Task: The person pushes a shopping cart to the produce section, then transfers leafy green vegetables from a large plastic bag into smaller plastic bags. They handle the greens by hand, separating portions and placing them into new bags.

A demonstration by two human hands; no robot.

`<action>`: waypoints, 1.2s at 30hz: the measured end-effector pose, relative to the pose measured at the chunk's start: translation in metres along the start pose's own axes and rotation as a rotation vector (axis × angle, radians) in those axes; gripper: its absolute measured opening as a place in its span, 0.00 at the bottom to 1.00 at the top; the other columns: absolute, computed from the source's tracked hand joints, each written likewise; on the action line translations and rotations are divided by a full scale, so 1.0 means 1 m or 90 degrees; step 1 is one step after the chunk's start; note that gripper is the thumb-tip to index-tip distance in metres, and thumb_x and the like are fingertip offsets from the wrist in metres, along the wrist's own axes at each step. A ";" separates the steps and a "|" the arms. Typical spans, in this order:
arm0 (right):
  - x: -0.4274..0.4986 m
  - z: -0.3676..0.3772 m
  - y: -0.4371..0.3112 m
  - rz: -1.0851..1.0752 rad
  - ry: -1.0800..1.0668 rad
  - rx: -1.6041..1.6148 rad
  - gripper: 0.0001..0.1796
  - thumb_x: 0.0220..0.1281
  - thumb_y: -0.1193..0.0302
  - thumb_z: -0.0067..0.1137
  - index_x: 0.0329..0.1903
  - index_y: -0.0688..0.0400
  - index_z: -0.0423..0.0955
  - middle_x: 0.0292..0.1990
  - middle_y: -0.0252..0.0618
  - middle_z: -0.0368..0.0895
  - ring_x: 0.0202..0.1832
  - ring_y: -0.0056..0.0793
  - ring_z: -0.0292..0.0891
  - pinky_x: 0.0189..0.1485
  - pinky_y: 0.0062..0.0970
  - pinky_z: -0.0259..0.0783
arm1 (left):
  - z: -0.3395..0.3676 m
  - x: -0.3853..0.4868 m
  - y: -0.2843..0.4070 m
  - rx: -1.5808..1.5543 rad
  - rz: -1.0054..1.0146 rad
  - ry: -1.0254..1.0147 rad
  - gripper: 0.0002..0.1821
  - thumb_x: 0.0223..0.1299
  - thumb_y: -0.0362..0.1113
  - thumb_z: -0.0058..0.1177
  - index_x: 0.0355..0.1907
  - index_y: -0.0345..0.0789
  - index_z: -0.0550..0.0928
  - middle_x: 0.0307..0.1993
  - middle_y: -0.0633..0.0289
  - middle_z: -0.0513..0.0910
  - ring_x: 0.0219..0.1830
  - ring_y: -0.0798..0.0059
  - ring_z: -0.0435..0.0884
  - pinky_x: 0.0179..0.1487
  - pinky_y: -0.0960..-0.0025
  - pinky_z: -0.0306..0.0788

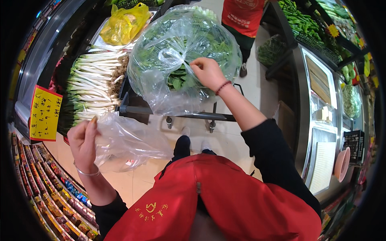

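A large clear plastic bag (150,54) full of leafy greens rests on a dark metal cart (135,110) in front of me. Its top is gathered into a loop of twisted plastic. My right hand (208,72) pinches the plastic beside that loop, where dark leaves (177,79) show through a gap. My left hand (83,140), off to the left, grips the edge of a thin clear plastic bag (132,141) that hangs loosely over the floor and looks flat. Behind my left hand lies a row of green onions (93,82), white stalks and roots towards the cart.
A yellow plastic bag (125,24) sits behind the green onions. A yellow handwritten sign (45,114) stands at the display's left edge. Packaged goods (60,198) fill the shelves at lower left. A person in a red apron (241,18) stands beyond the cart. Metal counters (304,120) run along the right.
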State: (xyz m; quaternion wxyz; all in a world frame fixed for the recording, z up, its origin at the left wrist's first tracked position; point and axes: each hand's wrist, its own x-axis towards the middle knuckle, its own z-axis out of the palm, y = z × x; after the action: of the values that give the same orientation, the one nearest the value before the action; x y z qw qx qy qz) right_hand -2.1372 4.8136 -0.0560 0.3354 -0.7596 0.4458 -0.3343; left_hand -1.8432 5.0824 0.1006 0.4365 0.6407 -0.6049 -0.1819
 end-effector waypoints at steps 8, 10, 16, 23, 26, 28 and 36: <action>0.071 0.060 0.019 -0.026 -0.053 -0.216 0.09 0.58 0.68 0.61 0.41 0.56 0.80 0.39 0.45 0.81 0.43 0.48 0.79 0.48 0.41 0.75 | 0.048 0.112 -0.024 0.024 -0.132 -0.183 0.09 0.67 0.33 0.58 0.33 0.28 0.81 0.18 0.74 0.71 0.22 0.91 0.62 0.25 0.81 0.57; 0.070 0.054 0.019 0.031 -0.017 -0.054 0.07 0.59 0.70 0.61 0.39 0.58 0.79 0.35 0.42 0.81 0.38 0.39 0.80 0.44 0.35 0.75 | 0.055 0.138 -0.035 0.022 -0.112 -0.193 0.10 0.68 0.34 0.58 0.33 0.28 0.81 0.18 0.74 0.71 0.22 0.91 0.62 0.25 0.80 0.57; 0.036 0.022 0.019 0.111 0.241 0.556 0.08 0.66 0.77 0.56 0.47 0.65 0.74 0.39 0.38 0.83 0.40 0.24 0.81 0.46 0.27 0.79 | 0.108 0.206 -0.060 -0.027 -0.048 -0.291 0.08 0.64 0.35 0.60 0.38 0.30 0.85 0.21 0.63 0.79 0.22 0.83 0.71 0.29 0.75 0.68; 0.016 -0.009 -0.005 0.062 0.244 0.588 0.11 0.63 0.78 0.62 0.46 0.66 0.75 0.45 0.42 0.83 0.46 0.29 0.82 0.50 0.29 0.78 | 0.204 0.228 -0.034 0.002 0.252 -0.310 0.14 0.56 0.35 0.65 0.46 0.35 0.84 0.27 0.61 0.76 0.27 0.71 0.75 0.32 0.70 0.69; 0.011 -0.014 -0.019 0.073 0.257 0.501 0.12 0.60 0.80 0.64 0.47 0.64 0.75 0.48 0.40 0.82 0.50 0.25 0.79 0.55 0.27 0.74 | 0.223 0.227 -0.030 -0.028 0.231 -0.277 0.13 0.55 0.34 0.66 0.42 0.33 0.84 0.27 0.62 0.74 0.26 0.72 0.73 0.31 0.71 0.68; 0.007 -0.019 -0.026 0.022 0.270 0.395 0.13 0.58 0.81 0.64 0.46 0.62 0.76 0.48 0.40 0.82 0.50 0.26 0.79 0.54 0.27 0.74 | 0.227 0.226 -0.033 -0.082 0.221 -0.260 0.11 0.55 0.35 0.65 0.41 0.34 0.85 0.29 0.62 0.77 0.28 0.70 0.77 0.32 0.69 0.70; 0.015 -0.027 -0.044 -0.207 0.223 0.059 0.09 0.56 0.80 0.61 0.41 0.61 0.79 0.46 0.44 0.80 0.43 0.39 0.79 0.47 0.30 0.76 | 0.226 0.223 -0.057 -0.255 0.190 -0.201 0.10 0.61 0.28 0.60 0.44 0.28 0.84 0.31 0.61 0.77 0.28 0.78 0.73 0.31 0.75 0.66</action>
State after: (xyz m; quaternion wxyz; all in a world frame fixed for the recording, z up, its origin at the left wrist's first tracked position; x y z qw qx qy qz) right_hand -2.1334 4.8112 -0.0020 0.2292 -0.7355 0.3529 -0.5310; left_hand -1.9349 4.7912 -0.0027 0.4765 0.4095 -0.7051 -0.3287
